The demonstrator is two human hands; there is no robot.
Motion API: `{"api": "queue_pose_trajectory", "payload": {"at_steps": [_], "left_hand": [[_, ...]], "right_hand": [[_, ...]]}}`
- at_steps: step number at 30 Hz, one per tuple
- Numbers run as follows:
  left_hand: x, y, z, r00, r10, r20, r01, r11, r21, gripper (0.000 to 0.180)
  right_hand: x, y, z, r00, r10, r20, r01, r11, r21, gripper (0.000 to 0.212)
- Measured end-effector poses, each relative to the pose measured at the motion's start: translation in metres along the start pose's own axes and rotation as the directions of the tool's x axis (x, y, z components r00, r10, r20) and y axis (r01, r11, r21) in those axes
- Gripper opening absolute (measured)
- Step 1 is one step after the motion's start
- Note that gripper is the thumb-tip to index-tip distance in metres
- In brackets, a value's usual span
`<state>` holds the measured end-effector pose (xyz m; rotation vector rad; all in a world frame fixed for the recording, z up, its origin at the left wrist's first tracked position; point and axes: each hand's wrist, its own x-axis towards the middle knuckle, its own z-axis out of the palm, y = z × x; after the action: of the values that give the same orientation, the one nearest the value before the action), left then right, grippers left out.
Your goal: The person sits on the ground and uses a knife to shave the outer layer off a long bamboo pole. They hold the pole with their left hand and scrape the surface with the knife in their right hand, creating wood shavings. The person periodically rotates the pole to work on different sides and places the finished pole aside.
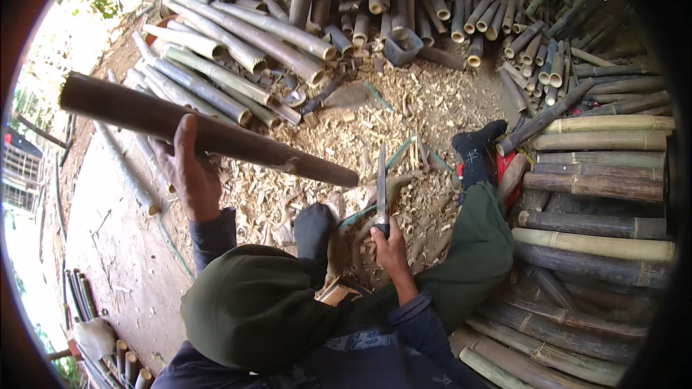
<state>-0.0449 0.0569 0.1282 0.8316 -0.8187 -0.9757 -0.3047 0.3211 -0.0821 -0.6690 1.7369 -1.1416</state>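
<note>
My left hand point(194, 181) is wrapped around a dark brown bamboo pole point(267, 142), thumb over its upper side. The pole is raised off the ground and slopes from the upper left down toward the middle. In front of my lap, my right hand point(391, 248) grips a knife point(382, 187) by its black handle. Its long narrow blade points away from me and is apart from the pole. Below both hands, pale wood shavings point(432, 238) cover the ground.
Split-looking and whole bamboo lengths point(598, 184) are stacked close on my right. More bamboo poles point(245, 43) lie at the far left, and cut pieces fill the back. A grey square container point(402, 47) stands among the shavings. My dark-socked foot point(476, 145) reaches out to the right.
</note>
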Motion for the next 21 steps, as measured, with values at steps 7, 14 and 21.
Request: {"api": "queue_pose_trajectory", "payload": {"at_steps": [7,14,21], "left_hand": [[0.028,0.008,-0.007,0.979,0.131,0.157,-0.146,0.986,0.086,0.040],[-0.016,0.040,0.031,0.912,0.156,0.379,-0.195,0.979,0.066,0.050],[-0.037,0.055,0.053,0.863,0.154,0.482,-0.177,0.984,0.002,0.064]], "right_hand": [[-0.005,-0.010,0.004,1.000,-0.029,0.000,0.029,0.998,-0.047,0.015],[-0.009,-0.101,0.006,0.940,-0.336,0.061,0.341,0.931,-0.127,0.026],[-0.057,-0.256,0.004,0.800,-0.600,-0.022,0.599,0.800,-0.024,0.030]]}}
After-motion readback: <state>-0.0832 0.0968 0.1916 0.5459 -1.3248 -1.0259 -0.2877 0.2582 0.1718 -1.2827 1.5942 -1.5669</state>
